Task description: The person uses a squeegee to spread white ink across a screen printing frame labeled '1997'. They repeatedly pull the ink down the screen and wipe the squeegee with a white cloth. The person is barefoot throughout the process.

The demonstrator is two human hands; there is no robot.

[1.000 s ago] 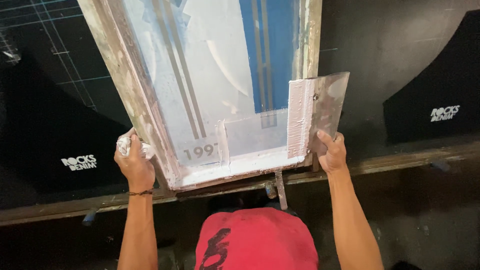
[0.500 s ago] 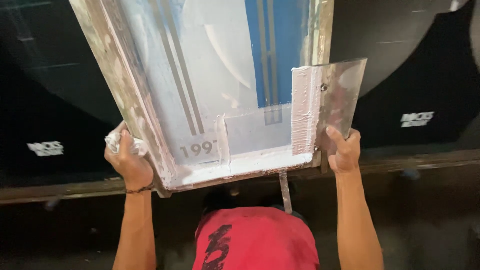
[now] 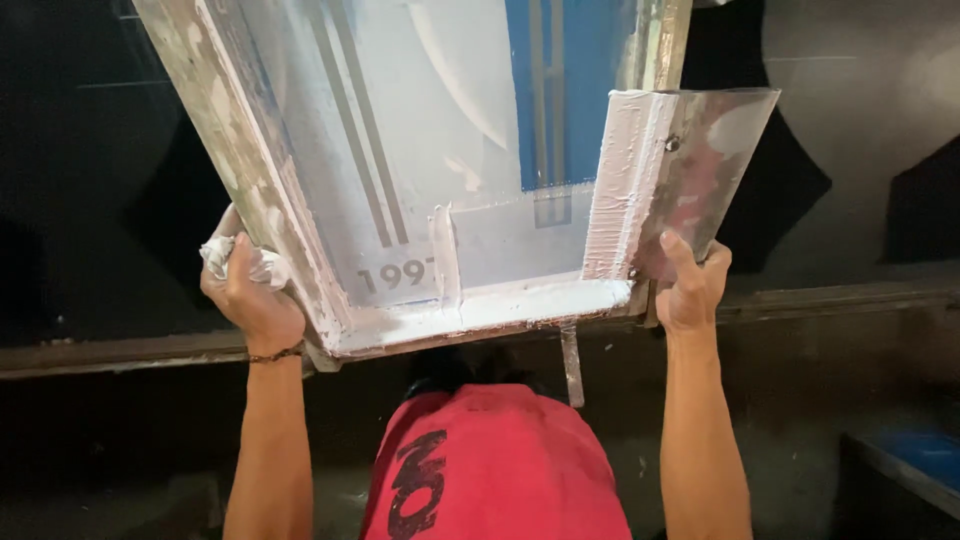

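where the fingers (image 3: 690, 262) of the right hand (image 3: 690, 290) are pressed flat against the back of the squeegee blade (image 3: 700, 170), the thumb cannot be seen, so it cannot be told for certain whether the blade is clamped or only propped from behind; the blade is held upright against the right inner side of the screen frame (image 3: 250, 190), its white-coated edge (image 3: 620, 190) touching the mesh, seemingly so that the white ink (image 3: 500, 305) is kept gathered in the lower corner; a ridge of that ink is banked along the bottom rail of the frame, where it would be expected to pool with the frame tilted up as it is; the left hand (image 3: 250, 295) is closed, fingers together, around a crumpled white rag (image 3: 235, 260), and is pressed against the frame's lower left corner, apparently to steady it with the rag kept between skin and wet wood; a thin band is worn at that wrist; the frame is raised off the long dark tabletop (image 3: 820, 300) behind it; the upper part of the frame is cut off at the top; the pale stripes, blue panel and grey figures on the mesh (image 3: 430, 130) are only partly legible under the ink; a red cap (image 3: 500, 460) in the foreground hides whatever lies below the frame; the surroundings are too dark to be made out.
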